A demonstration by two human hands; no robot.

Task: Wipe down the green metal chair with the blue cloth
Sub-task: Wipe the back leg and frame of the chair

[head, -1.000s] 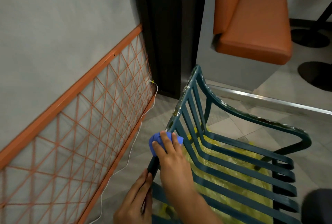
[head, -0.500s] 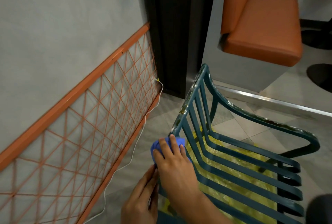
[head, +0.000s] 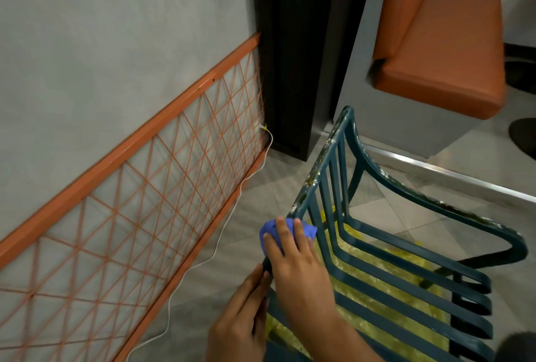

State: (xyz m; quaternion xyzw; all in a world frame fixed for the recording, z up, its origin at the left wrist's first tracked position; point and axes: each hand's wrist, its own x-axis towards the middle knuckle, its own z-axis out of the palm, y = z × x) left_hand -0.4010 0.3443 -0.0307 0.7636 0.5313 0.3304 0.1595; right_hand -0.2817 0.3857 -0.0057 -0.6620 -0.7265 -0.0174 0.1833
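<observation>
Currently my right hand (head: pixel 293 257) presses the blue cloth (head: pixel 271 231) onto the green metal chair (head: pixel 377 248) rail, lower centre; rail runs up-right from fingers. Left hand (head: pixel 240 324) grips frame below.

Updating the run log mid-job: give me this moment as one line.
phase: wiping | right hand: presses blue cloth on green metal chair top rail | left hand: grips rail below | dirt on rail ahead
</observation>
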